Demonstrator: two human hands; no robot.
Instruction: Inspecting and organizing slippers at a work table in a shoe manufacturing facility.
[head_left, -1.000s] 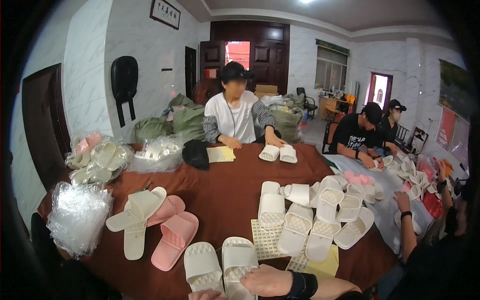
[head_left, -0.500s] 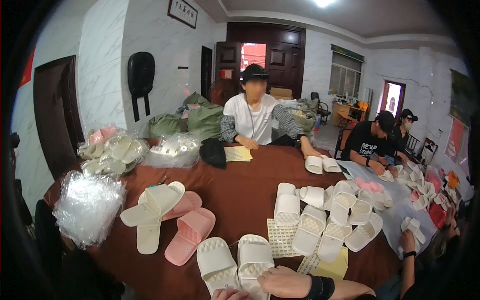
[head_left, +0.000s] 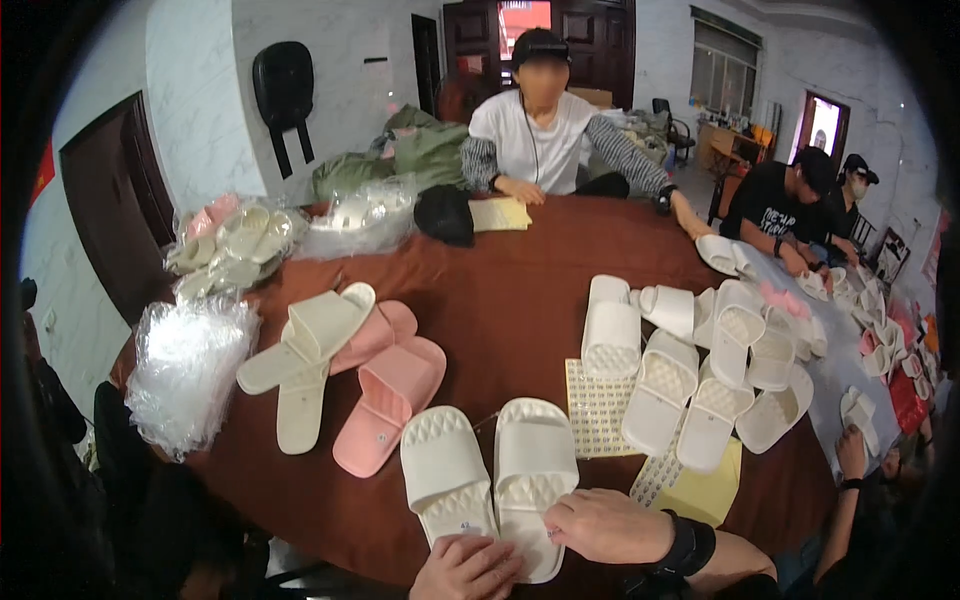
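Two cream, broad-strapped, foam-like slippers (head_left: 535, 450), judged light, pliant and best held by the sole edges, lie on the brown cloth-covered tabletop (head_left: 480, 310), left hand (head_left: 468, 568) half-curled over one heel, right hand (head_left: 608, 527) bunched at the other, grip indeterminable

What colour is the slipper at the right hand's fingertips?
The slipper at the right hand is off-white, best seen in the head view.

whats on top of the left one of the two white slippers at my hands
The left slipper bears a small printed mark between its strap and your left hand, which covers the heel end. Whatever lies beneath the hand or strap cannot be seen.
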